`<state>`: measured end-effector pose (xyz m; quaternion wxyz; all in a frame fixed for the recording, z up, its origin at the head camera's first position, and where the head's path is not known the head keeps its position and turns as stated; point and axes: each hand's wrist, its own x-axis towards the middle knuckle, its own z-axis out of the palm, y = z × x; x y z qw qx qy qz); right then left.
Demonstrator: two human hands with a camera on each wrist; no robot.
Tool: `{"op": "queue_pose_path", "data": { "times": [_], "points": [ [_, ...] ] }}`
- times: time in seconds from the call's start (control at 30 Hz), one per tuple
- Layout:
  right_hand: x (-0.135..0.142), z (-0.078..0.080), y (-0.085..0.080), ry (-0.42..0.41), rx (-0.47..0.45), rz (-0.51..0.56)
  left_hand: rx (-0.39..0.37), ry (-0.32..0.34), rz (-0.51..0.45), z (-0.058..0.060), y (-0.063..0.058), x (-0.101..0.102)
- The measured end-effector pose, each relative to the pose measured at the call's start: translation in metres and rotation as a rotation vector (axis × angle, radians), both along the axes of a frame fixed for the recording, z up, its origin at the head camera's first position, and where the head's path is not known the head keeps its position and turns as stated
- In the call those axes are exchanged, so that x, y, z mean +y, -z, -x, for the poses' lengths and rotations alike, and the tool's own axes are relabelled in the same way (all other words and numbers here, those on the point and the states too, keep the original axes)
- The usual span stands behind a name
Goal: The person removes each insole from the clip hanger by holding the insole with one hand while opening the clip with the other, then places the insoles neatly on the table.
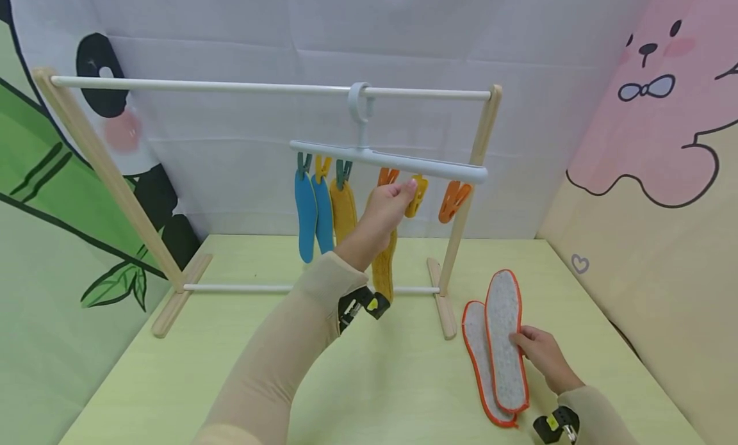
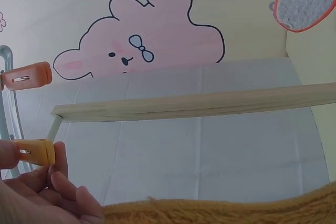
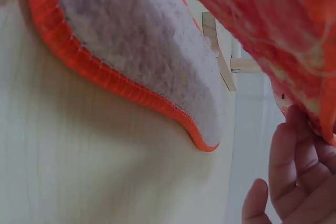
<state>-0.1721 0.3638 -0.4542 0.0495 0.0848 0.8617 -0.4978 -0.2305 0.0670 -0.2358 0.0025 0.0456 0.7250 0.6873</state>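
Observation:
My left hand [image 1: 380, 218] pinches a yellow clothespin [image 1: 418, 197] on the bar of a pale blue hanger [image 1: 331, 149]; in the left wrist view thumb and fingers lie around this clip. Right of it an orange clothespin [image 1: 454, 202] hangs with nothing in it. Two blue insoles [image 1: 306, 218] and two mustard insoles [image 1: 344, 209] hang from the bar, one mustard partly behind my left hand. At the table's right, my right hand [image 1: 542, 354] holds a grey insole [image 1: 505, 336] with orange edging by its side. Its red underside shows in the right wrist view. A matching insole [image 1: 476, 342] lies beneath.
The hanger hooks over the white top rod [image 1: 230, 86] of a wooden rack. The rack's right foot [image 1: 442, 301] stands left of the grey insoles, and a lower white rod [image 1: 242, 288] runs between its feet. Printed cloth walls [image 1: 640, 144] surround the pale table [image 1: 357, 381].

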Motion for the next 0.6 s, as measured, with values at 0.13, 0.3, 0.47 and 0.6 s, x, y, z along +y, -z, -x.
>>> {"op": "queue_pose_path", "data": {
  "times": [0.13,0.3,0.47,0.6],
  "points": [
    [-0.0002,0.0006,0.0032,0.003,0.0,0.008,-0.006,0.01,0.011,0.0002,-0.0006,-0.0011],
    [0.0002,0.0019,0.0062,0.003,0.004,0.005,-0.025,0.012,0.023,0.001,-0.0024,-0.0019],
    [0.0005,0.0023,0.0079,0.006,-0.007,0.004,-0.034,0.016,0.026,0.0013,-0.0029,-0.0011],
    [0.0007,0.0024,0.0086,0.009,-0.006,-0.001,-0.031,0.013,0.037,0.002,-0.0017,-0.0014]
  ]
}}
